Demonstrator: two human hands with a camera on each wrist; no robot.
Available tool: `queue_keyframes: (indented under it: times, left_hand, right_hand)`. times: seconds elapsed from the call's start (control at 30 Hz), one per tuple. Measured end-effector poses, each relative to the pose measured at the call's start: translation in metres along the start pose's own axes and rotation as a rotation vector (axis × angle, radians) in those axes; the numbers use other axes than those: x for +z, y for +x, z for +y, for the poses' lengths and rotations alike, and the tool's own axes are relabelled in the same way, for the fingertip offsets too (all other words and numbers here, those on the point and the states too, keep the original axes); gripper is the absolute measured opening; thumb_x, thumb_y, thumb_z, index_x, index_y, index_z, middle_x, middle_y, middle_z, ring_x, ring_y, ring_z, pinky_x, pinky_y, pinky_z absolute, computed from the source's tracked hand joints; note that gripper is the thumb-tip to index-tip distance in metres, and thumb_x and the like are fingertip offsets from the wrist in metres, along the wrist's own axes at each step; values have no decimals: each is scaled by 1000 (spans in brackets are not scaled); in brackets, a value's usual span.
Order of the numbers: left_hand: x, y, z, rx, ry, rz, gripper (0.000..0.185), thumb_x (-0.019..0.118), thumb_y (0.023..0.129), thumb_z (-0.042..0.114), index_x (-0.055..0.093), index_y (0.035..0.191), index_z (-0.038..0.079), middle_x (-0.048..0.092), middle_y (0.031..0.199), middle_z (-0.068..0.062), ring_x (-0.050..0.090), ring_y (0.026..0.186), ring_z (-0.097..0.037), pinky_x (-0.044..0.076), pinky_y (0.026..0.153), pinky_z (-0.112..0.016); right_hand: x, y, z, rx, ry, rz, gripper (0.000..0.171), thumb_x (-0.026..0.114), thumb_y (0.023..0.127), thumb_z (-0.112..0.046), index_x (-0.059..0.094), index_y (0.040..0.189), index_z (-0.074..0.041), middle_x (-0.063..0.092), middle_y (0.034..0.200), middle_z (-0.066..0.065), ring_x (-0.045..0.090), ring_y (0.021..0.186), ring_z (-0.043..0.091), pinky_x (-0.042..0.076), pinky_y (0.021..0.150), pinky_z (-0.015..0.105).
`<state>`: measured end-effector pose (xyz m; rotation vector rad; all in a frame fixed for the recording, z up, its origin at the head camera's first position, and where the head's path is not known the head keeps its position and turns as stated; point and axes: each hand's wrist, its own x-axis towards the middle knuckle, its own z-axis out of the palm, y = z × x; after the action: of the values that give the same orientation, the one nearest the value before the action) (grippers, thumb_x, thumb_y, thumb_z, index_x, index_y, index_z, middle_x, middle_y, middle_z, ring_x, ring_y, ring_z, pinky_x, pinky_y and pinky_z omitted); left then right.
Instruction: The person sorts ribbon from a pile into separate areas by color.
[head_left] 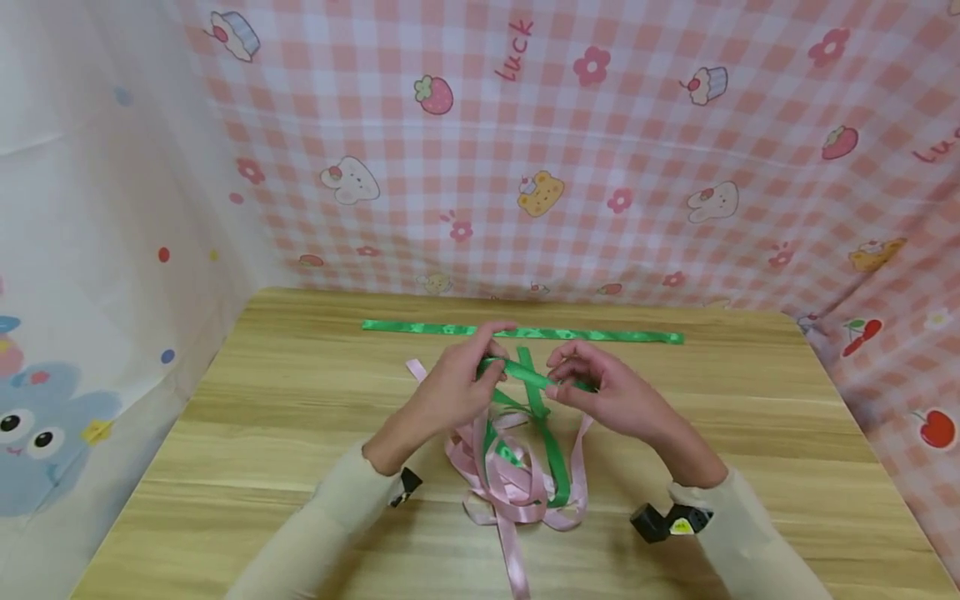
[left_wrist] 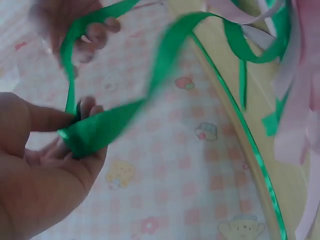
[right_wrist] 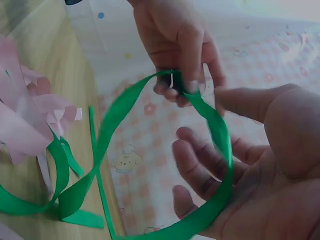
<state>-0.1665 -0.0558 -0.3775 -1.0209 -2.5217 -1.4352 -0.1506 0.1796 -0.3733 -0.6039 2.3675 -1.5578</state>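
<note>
Two hands hold one green satin ribbon [head_left: 525, 375] above the wooden worktop [head_left: 262, 417]: left hand [head_left: 450, 387] pinches a fold, right hand [head_left: 600, 392] curls fingers [right_wrist: 200, 170] round its loop. Only the head view shows its held span running left-right over a pink-and-green ribbon heap [head_left: 517, 475]; wrist views reveal the pinch.

You have two hands at work, your left hand [head_left: 450, 387] and your right hand [head_left: 603, 392]. Between them is one green ribbon [head_left: 525, 375]. A second green ribbon [head_left: 525, 333] lies straight on the far side. Nearer you sits one tangled pile of pink ribbons [head_left: 517, 483]; its strands can't be counted. One wooden table [head_left: 262, 433] holds everything.
</note>
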Motion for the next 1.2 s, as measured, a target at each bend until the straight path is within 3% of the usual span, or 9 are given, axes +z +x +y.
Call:
queue_keyframes:
  times: [0.2, 0.27, 0.37, 0.53, 0.6, 0.8, 0.83, 1.03, 1.2]
  left_hand:
    - [-2, 2, 10, 62, -47, -118, 38, 52, 100, 3, 46, 138, 7, 70, 94, -3, 57, 70, -8, 49, 67, -26]
    - [-3, 1, 12, 67, -43, -129, 40, 53, 99, 2, 46, 138, 7, 70, 96, -1, 54, 67, -9, 47, 64, -27]
    - [-7, 0, 11, 63, -38, -101, 42, 53, 97, -3, 48, 137, 9, 70, 100, -1, 61, 76, -8, 51, 69, -27]
    - [-20, -3, 10, 23, -61, -27, 38, 52, 99, -4, 51, 134, 11, 70, 102, -3, 70, 94, -16, 54, 77, -28]
    - [-28, -5, 11, -28, -112, -22, 38, 50, 100, -2, 51, 135, 14, 71, 105, -3, 70, 97, -18, 53, 69, -27]
    - [-61, -13, 5, -134, -349, -120, 43, 42, 103, -4, 48, 142, 12, 70, 115, -11, 68, 105, -24, 56, 86, -31]
    - [-68, -15, 3, -142, -374, -134, 42, 41, 103, -5, 47, 142, 10, 70, 115, -13, 68, 105, -25, 55, 91, -34]
    - [-105, -32, -13, -200, -447, -184, 40, 40, 104, 0, 45, 144, 4, 69, 109, -17, 67, 104, -29, 54, 92, -39]
    - [-127, -47, -29, -269, -509, -244, 37, 37, 107, 8, 44, 144, 2, 68, 108, -16, 67, 99, -29, 55, 90, -36]
  right_hand:
    - [9, 2, -5, -45, 151, -107, 26, 59, 99, -7, 48, 122, -2, 68, 96, 11, 65, 85, 21, 54, 77, 33]
    - [10, 1, -8, -41, 188, -96, 23, 57, 99, -4, 49, 120, -1, 69, 91, 8, 63, 81, 18, 53, 75, 31]
    - [8, -2, -14, -18, 175, -25, 18, 56, 100, -4, 53, 117, 0, 69, 86, 2, 60, 78, 13, 50, 72, 26]
    - [-2, -8, -22, -26, 127, 91, 13, 58, 99, -4, 54, 111, -3, 68, 86, 1, 59, 75, 13, 49, 68, 25]
    - [-8, -11, -23, -52, 135, 118, 13, 57, 99, -3, 51, 110, 0, 66, 87, 4, 65, 77, 14, 54, 71, 27]
    - [-23, -21, -14, -139, 201, 106, 12, 52, 99, 4, 46, 110, 5, 57, 93, 7, 71, 75, 22, 59, 74, 34]
    - [-25, -23, -12, -146, 194, 99, 11, 52, 99, 5, 47, 109, 5, 57, 92, 7, 69, 73, 21, 59, 72, 33]
    - [-38, -36, 4, -104, 34, 64, 12, 55, 96, 6, 53, 104, -1, 55, 86, 7, 54, 66, 17, 48, 56, 28]
    - [-49, -44, 18, -64, -96, 38, 14, 63, 92, 5, 57, 101, -3, 56, 86, 9, 54, 70, 16, 48, 58, 27]
